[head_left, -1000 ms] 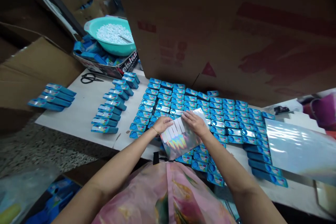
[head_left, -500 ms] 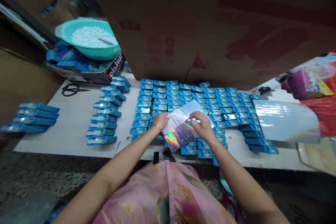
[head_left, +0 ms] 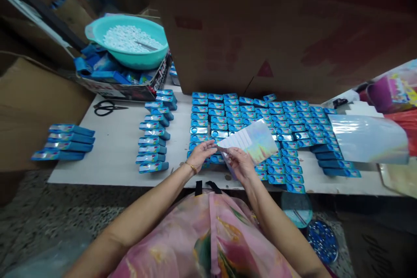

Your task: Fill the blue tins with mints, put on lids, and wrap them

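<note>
A shiny holographic sheet (head_left: 260, 141) with pale strips on its left part is over the rows of small blue boxes. The fingers of my right hand (head_left: 241, 165) are closed on its lower left edge. A thin dark-looking strip (head_left: 223, 149) spans the gap between my two hands. My left hand (head_left: 202, 156) pinches the strip's left end between thumb and fingers. Under and behind the sheet, blue boxes (head_left: 199, 116) with round windows stand in close rows, some hidden by the sheet and hands.
More blue boxes (head_left: 152, 150) form a column on the left, with another stack (head_left: 67, 143) farther left. Black scissors (head_left: 109, 107) lie behind. A turquoise basin (head_left: 137, 58) of white pieces sits on a carton. A large cardboard box (head_left: 247, 30) stands behind; another shiny sheet (head_left: 368, 139) lies right.
The sheet has turned and shifted right of my hands. My left hand has left the sheet's edge and now meets my right at the thin strip. The view has shifted.
</note>
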### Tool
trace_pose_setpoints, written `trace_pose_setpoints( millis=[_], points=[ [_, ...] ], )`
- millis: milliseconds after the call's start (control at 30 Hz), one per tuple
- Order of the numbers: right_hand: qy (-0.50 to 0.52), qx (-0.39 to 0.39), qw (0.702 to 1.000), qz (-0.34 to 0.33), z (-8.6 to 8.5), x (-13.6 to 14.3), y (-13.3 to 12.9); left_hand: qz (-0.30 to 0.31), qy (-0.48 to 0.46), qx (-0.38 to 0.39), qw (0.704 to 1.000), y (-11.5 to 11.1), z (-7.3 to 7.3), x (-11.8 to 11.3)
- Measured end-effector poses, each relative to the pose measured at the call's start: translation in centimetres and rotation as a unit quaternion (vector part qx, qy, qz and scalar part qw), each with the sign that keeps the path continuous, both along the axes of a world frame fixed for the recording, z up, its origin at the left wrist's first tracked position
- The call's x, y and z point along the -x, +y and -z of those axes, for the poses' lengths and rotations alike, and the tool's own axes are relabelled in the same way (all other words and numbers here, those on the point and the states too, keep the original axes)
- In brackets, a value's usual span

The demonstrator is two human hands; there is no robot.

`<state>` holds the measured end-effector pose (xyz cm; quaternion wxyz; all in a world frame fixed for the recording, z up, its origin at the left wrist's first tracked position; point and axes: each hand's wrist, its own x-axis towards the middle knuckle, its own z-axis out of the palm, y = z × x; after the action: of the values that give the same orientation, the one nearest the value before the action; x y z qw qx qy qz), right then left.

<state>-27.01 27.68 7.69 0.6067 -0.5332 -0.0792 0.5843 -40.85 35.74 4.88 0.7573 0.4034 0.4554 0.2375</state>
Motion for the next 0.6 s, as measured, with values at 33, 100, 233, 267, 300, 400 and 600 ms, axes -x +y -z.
trace_pose_setpoints(
  millis=[33,100,233,267,300,400,600],
  points=[
    [0.005,0.006,1.000,0.002,0.4,0.9,0.0,-0.009,0.003,0.009,1.000,0.0,0.3,0.8],
    [0.002,0.024,1.000,0.008,1.3,2.7,0.2,-0.034,0.015,0.018,0.999,-0.1,1.0,2.6],
    [-0.068,0.063,0.995,0.031,3.7,6.7,0.5,-0.088,0.039,-0.005,0.995,-0.5,2.4,6.7],
    [-0.101,0.067,0.992,0.036,4.3,7.7,0.5,-0.107,0.048,-0.014,0.993,-0.6,2.8,7.6],
    [-0.135,0.066,0.988,0.038,4.9,8.6,0.5,-0.125,0.059,-0.020,0.990,-0.8,3.3,8.5],
    [-0.224,0.063,0.972,0.034,6.4,10.5,0.3,-0.162,0.085,-0.018,0.983,-1.4,4.6,10.3],
    [-0.418,0.080,0.905,-0.020,8.3,11.3,-0.6,-0.181,0.114,0.024,0.977,-2.5,7.3,10.9]
  ],
)
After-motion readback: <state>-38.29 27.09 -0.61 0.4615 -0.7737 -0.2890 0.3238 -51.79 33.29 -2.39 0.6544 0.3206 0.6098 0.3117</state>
